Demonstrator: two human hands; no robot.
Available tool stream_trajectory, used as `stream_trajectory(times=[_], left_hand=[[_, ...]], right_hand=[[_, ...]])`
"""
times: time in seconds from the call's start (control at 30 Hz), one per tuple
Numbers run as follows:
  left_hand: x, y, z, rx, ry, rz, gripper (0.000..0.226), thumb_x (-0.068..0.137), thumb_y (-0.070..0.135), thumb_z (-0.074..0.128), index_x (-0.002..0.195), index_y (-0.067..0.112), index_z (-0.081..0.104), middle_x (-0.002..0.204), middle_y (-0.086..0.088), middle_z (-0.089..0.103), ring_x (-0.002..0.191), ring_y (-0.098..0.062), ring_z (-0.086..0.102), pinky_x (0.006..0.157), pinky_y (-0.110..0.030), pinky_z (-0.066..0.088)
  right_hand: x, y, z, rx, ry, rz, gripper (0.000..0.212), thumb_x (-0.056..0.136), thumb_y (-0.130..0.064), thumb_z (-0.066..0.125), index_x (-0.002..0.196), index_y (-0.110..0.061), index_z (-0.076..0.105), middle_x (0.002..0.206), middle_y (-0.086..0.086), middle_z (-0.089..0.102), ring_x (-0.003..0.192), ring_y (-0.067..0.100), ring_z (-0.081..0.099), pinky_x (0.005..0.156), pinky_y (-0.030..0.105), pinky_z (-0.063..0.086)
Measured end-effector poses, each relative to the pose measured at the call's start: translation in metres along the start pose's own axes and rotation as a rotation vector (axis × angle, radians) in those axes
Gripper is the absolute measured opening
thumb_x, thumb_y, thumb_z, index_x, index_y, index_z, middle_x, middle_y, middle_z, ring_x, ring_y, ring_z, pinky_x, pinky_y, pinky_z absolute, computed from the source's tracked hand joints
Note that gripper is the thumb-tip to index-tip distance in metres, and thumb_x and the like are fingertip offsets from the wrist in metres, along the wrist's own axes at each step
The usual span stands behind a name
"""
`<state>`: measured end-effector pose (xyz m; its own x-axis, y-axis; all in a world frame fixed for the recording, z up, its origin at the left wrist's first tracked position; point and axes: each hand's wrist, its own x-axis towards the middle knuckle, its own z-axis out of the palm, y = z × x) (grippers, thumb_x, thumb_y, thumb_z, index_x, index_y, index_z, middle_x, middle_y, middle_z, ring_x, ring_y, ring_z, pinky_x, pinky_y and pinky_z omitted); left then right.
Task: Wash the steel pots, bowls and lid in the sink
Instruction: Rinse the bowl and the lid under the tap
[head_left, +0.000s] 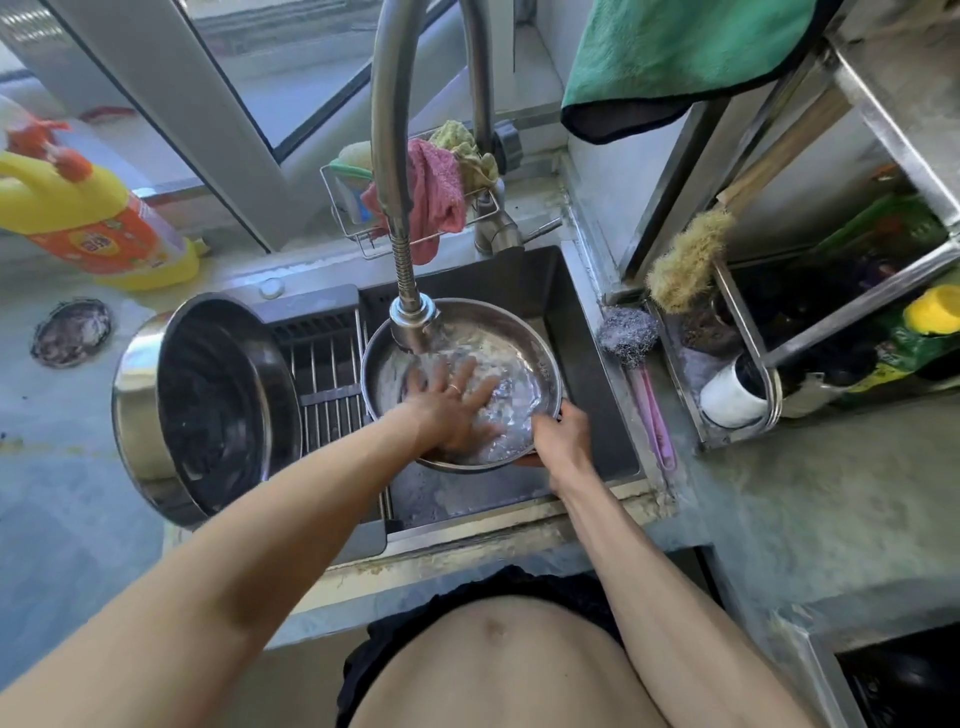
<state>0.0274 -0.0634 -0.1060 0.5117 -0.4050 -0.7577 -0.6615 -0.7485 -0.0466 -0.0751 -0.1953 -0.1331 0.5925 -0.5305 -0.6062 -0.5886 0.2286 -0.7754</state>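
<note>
Daylight is being let in through the window (291, 67) at the top, and the scene is being lit brightly and evenly. Glare is being thrown off the water in the bowl (524, 332). Straight lines are being bent at the edges, where the yellow bottle (88, 218) is being blurred.

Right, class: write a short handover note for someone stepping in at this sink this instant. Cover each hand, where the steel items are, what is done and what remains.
Left hand: fingers spread flat inside the round steel bowl, rubbing it under running water from the steel pull-down tap.
Right hand: grips the bowl's near rim, holding it over the dark sink.
The large steel pot lies on its side on the sink's left rack, wet inside; whether it is washed, I cannot tell.
Done: bowl being rinsed.
Left: finish the bowl. No lid or other bowls are in view.
</note>
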Motion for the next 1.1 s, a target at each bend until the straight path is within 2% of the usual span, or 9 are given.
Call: stream_trajectory(times=[0.1,0.2,0.33,0.47,0.6,0.7,0.83,0.93,1.1], left_hand=[[-0.005,-0.030,-0.003,0.130,-0.066,-0.073,0.092,0.093,0.082,0.029,0.162,0.035,-0.012,0.169,-0.010,-0.021,0.154,-0.048,-0.012,0.121,-0.068,-0.005],[-0.019,-0.033,-0.013,0.083,-0.165,-0.032,0.065,0.105,0.059,0.034,0.162,0.032,0.017,0.171,-0.008,0.012,0.154,-0.040,0.017,0.123,-0.057,0.019],[-0.042,-0.023,-0.024,-0.031,-0.191,-0.090,0.065,0.109,0.055,0.022,0.151,0.013,0.048,0.160,-0.010,0.042,0.147,-0.032,0.039,0.118,-0.045,0.032],[-0.055,-0.012,-0.017,-0.023,-0.098,0.174,0.058,0.107,0.056,0.032,0.136,0.017,0.062,0.142,-0.009,0.061,0.131,-0.031,0.055,0.108,-0.041,0.043],[-0.050,-0.007,0.001,-0.006,0.001,0.227,0.044,0.101,0.044,0.053,0.143,0.028,0.056,0.141,-0.002,0.062,0.129,-0.030,0.057,0.103,-0.040,0.048],[-0.036,-0.036,0.015,0.198,0.099,0.161,0.044,0.098,0.037,0.059,0.142,0.034,0.055,0.150,0.009,0.054,0.144,-0.019,0.043,0.123,-0.045,0.025],[-0.023,-0.049,0.021,0.267,0.219,0.116,0.034,0.096,0.018,0.054,0.123,0.034,0.067,0.125,0.012,0.069,0.134,-0.012,0.051,0.126,-0.054,0.001],[-0.030,-0.034,0.020,0.243,0.274,0.210,0.044,0.094,0.010,0.051,0.127,0.035,0.067,0.121,0.009,0.073,0.124,-0.012,0.062,0.128,-0.039,0.007],[-0.041,-0.011,0.031,0.068,0.337,0.190,0.032,0.099,0.014,0.053,0.122,0.029,0.070,0.111,0.001,0.076,0.108,-0.025,0.068,0.107,-0.034,0.044]], right_hand=[[0.005,0.003,-0.003,0.019,-0.003,0.013,0.019,0.081,-0.009,0.059,0.090,-0.022,0.070,0.087,-0.001,0.074,0.084,0.021,0.071,0.076,0.048,0.061],[0.009,0.004,-0.001,0.053,-0.002,0.026,0.022,0.079,-0.009,0.059,0.093,-0.021,0.071,0.089,0.001,0.074,0.082,0.021,0.072,0.070,0.048,0.062],[0.010,-0.002,0.000,0.093,0.115,-0.008,0.026,0.087,-0.001,0.052,0.102,-0.016,0.066,0.088,0.000,0.069,0.074,0.015,0.067,0.052,0.021,0.054],[0.008,-0.001,0.008,0.064,0.158,-0.052,0.028,0.086,-0.001,0.051,0.104,-0.016,0.067,0.094,0.004,0.071,0.082,0.020,0.065,0.071,0.028,0.052],[0.011,-0.009,-0.001,0.044,0.147,-0.114,0.021,0.091,-0.002,0.052,0.097,-0.017,0.064,0.083,-0.006,0.065,0.073,0.009,0.059,0.070,0.025,0.046],[0.014,-0.016,-0.016,0.040,0.150,-0.099,0.021,0.090,0.000,0.051,0.096,-0.015,0.066,0.083,-0.005,0.066,0.070,0.007,0.058,0.061,0.022,0.044],[0.013,-0.014,-0.020,0.064,0.134,-0.013,0.022,0.083,-0.005,0.053,0.092,-0.020,0.066,0.091,0.000,0.072,0.081,0.017,0.067,0.064,0.024,0.051],[0.013,-0.017,-0.024,0.059,0.107,0.057,0.028,0.077,-0.016,0.057,0.103,-0.023,0.065,0.097,0.000,0.072,0.088,0.022,0.068,0.075,0.035,0.058],[-0.003,-0.014,-0.008,0.099,-0.023,0.233,0.045,0.081,-0.003,0.059,0.124,-0.015,0.049,0.112,0.009,0.062,0.096,0.029,0.064,0.051,0.038,0.059]])
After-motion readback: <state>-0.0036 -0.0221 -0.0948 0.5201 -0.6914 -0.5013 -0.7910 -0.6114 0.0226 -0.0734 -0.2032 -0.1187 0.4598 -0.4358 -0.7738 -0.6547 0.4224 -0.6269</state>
